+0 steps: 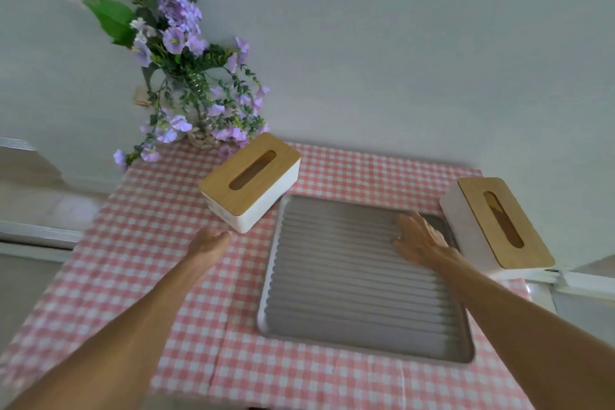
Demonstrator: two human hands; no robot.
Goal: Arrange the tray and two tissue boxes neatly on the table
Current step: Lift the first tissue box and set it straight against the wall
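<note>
Left of centre, the left hand (209,240) reaches loosely open toward the skewed left tissue box (250,181), seemingly to straighten it, while the right hand (421,238) spreads flat on the central tray (349,280), steadying it beside the right tissue box (496,223).

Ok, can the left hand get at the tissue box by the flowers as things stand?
Probably yes. The left hand is open just short of the near corner of the tissue box, with only bare checked cloth between them. The tray lies to the right, out of its way.
</note>
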